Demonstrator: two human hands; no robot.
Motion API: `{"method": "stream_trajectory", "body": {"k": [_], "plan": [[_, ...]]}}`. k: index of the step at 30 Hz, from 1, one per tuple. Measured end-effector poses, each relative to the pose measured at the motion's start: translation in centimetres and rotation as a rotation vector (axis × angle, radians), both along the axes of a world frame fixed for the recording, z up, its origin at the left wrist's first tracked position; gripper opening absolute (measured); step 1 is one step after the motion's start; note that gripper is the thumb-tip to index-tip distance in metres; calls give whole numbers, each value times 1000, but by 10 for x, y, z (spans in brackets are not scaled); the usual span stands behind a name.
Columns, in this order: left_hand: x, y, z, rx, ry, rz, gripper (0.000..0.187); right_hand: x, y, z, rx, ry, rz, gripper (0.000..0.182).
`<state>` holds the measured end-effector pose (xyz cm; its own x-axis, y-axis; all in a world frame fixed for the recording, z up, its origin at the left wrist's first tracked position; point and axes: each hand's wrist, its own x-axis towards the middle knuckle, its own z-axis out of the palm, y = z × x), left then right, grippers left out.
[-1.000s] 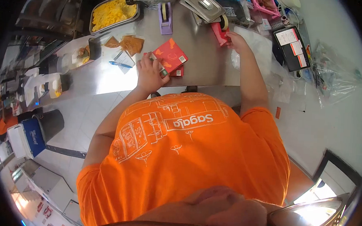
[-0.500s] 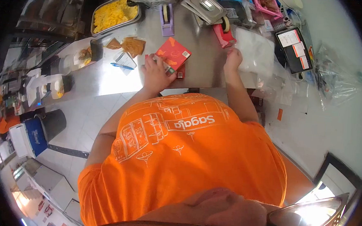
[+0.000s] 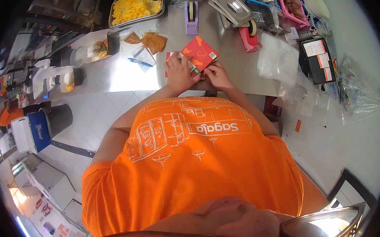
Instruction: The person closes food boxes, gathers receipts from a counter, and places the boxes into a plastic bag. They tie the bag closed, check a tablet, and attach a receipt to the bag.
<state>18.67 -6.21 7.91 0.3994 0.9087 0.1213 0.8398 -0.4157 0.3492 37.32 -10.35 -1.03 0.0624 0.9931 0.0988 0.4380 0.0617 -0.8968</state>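
A red cardboard box point(image 3: 202, 52) with orange prints and a white label lies near the table's front edge, its lid side turned at an angle. My left hand point(image 3: 181, 74) is closed over its left part, fingers curled on the top. At the box's lower right corner, my right hand point(image 3: 218, 76) has its fingers pinched together against the edge. Whatever is between those fingertips is too small to make out. To the right stands a red tape dispenser point(image 3: 249, 40); a purple tape dispenser point(image 3: 191, 22) is behind the box.
Left of the box lie packets of brown sauce point(image 3: 154, 43), a paper slip and a blue pen point(image 3: 140, 62). Yellow food point(image 3: 135, 8) fills a metal tray at the back. On the right are clear plastic bags point(image 3: 277, 56) and a black holder with labels point(image 3: 317, 60).
My right hand has moved left from beside the red tape dispenser to the box's right corner. My left hand stays on the box. The whole view has shifted slightly.
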Motion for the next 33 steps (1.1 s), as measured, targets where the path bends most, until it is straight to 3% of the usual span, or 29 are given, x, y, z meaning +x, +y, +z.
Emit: {"method": "stream_trajectory", "body": {"k": [1, 4, 8, 9, 12, 14, 16, 17, 18, 19, 21, 23, 24, 26, 28, 30, 31, 32, 33], "plan": [[-1, 1, 0, -8, -1, -18, 76, 5, 1, -1, 49, -47, -3, 27], [-11, 8, 8, -73, -26, -125, 79, 21, 5, -1, -211, -237, -99, 30], [-52, 48, 9, -143, -75, -497, 83, 23, -15, -15, -144, 72, -404, 39], [-60, 55, 25, -135, 103, -569, 88, 23, -18, -22, -195, 183, -370, 42], [-80, 56, 24, -177, -150, -379, 103, 19, -21, -15, -454, 488, -230, 51], [-84, 58, -8, -460, -284, -189, 101, -14, -17, 49, -768, 646, -79, 60], [-77, 60, -12, -751, -484, -113, 92, -24, -16, 52, -752, 681, -142, 69], [-72, 59, -18, -622, -330, -127, 79, -17, -15, 44, -727, 705, -132, 69], [-60, 55, -3, -593, -431, -137, 79, -11, -11, 34, -702, 730, -110, 69], [-56, 56, -25, -408, -351, -164, 78, 3, -7, 17, -711, 733, -82, 71], [-26, 54, 4, -698, -199, -3, 78, 38, 2, 1, -726, 703, -78, 73], [-19, 57, -39, -458, -362, -203, 76, 69, 2, 10, -701, 618, -59, 69], [-18, 64, -37, -542, -477, -219, 75, 85, 3, 18, -674, 568, -12, 66], [-34, 90, -36, -564, -504, -26, 72, 115, 9, 34, -662, 59, -39, 59], [-82, 129, -39, -22, -278, 180, 67, 147, 4, 9, -424, -176, -214, 54], [-143, 161, -5, -17, -33, 461, 54, 118, 0, 87, -288, -45, -402, 46], [-191, 181, -60, 479, 67, 544, 48, 107, -2, 108, -198, 15, -414, 40], [-221, 186, -45, 118, 42, 631, 46, 94, -5, 124, -112, 72, -427, 35], [-254, 191, -50, 1, 84, 665, 48, 77, -9, 137, -46, 45, -449, 33]]}}
